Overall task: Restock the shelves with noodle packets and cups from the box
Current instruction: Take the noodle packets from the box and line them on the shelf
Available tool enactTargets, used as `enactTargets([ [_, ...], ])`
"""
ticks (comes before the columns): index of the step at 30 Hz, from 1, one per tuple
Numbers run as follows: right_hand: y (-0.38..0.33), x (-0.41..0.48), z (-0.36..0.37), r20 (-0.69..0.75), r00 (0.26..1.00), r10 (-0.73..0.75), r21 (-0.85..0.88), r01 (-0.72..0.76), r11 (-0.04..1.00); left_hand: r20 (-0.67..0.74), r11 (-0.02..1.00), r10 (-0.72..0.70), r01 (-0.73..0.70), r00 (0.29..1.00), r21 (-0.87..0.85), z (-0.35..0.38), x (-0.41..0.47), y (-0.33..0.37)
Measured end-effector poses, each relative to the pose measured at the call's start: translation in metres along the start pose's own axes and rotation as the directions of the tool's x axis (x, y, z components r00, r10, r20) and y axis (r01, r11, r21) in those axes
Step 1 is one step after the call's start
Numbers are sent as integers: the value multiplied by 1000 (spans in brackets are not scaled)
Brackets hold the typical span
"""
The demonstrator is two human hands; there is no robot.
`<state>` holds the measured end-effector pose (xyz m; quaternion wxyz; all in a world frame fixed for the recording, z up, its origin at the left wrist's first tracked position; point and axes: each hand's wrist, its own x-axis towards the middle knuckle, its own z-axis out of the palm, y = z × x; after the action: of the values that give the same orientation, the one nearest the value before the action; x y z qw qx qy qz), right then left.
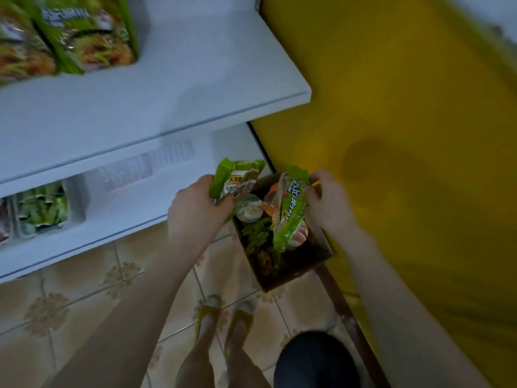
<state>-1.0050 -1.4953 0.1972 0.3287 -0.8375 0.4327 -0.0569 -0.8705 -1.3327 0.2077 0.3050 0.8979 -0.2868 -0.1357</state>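
Two items in hand, one per hand.

Item 1: green noodle packet (pixel 237 177), gripped by the left hand (pixel 195 205), fingers curled round its lower edge; held just above the cardboard box (pixel 293 273), at the box's 11 o'clock corner.

Item 2: second green packet (pixel 289 217), right hand (pixel 330 203) pinching its top corner between thumb and fingers. Its lower end appears to sit inside the box among the noodle cups (pixel 250 211), though blur leaves this unsure.

Box: on the tiled floor, 5 o'clock of centre.

Destination: upper shelf (pixel 167 102) at 10 o'clock, bare beside the stocked packets (pixel 84 37); lower shelf (pixel 126 197) at 9 o'clock.

Handling: draw item 2 straight up, clear of the rim, so no cup is dragged out. A corner pinch is weak, so take a fuller grip before carrying. Stand both upright, labels outward.
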Motion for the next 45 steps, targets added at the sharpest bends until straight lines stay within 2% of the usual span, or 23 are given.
enactTargets([
  [8,-95,10,-3,124,950,-286,-5,289,957,-263,990,-138,124,955,-69,-83,-17,-43],
  [16,-219,7,45,234,822,-519,-24,539,842,-412,957,-285,237,865,-164,-169,-43,-119],
  [24,-346,14,125,209,750,-627,6,640,768,-490,906,-422,369,763,-206,-247,-57,-215],
  [29,-411,24,168,199,668,-717,7,730,683,-521,879,-474,414,710,-236,-283,-59,-252],
  [37,-486,52,225,340,546,-765,-21,818,575,-531,823,-567,466,630,-325,-303,-55,-280],
  [45,-534,82,277,512,436,-740,13,858,514,-573,768,-633,519,521,-376,-310,-29,-297],
])
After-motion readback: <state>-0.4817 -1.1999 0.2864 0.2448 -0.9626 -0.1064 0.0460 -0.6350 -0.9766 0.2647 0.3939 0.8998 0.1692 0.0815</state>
